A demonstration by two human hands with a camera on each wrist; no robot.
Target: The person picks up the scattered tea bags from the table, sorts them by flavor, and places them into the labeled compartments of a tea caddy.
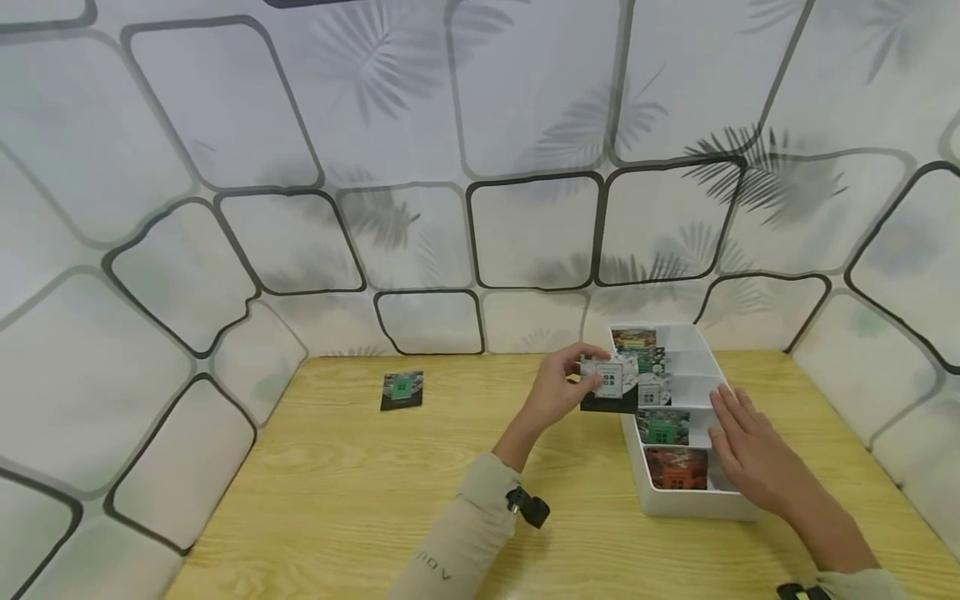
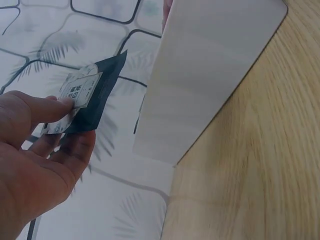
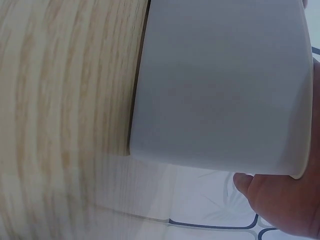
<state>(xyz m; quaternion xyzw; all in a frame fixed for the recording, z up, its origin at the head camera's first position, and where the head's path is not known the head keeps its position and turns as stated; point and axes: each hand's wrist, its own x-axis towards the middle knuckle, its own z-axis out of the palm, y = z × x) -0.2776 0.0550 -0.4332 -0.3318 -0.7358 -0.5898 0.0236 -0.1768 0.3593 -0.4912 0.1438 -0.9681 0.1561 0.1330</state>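
Observation:
My left hand (image 1: 553,390) pinches a grey-and-white packet with a black lower band (image 1: 610,382) between thumb and fingers. In the left wrist view the packet (image 2: 86,95) is tilted, thumb on its printed face. It is held at the left side of a white divided box (image 1: 697,503), above the table. My right hand (image 1: 759,457) lies with straight fingers along the box's right rim. In the right wrist view the box's outer wall (image 3: 220,90) hides most of that hand. Inside, the compartments hold a red packet (image 1: 677,469), a green one (image 1: 662,427), a grey one (image 1: 655,389) and others farther back.
A dark packet with a green label (image 1: 402,390) lies alone on the left part of the wooden table (image 1: 337,500). Patterned white cloth (image 1: 532,233) with leaf prints stands behind the table and along both sides.

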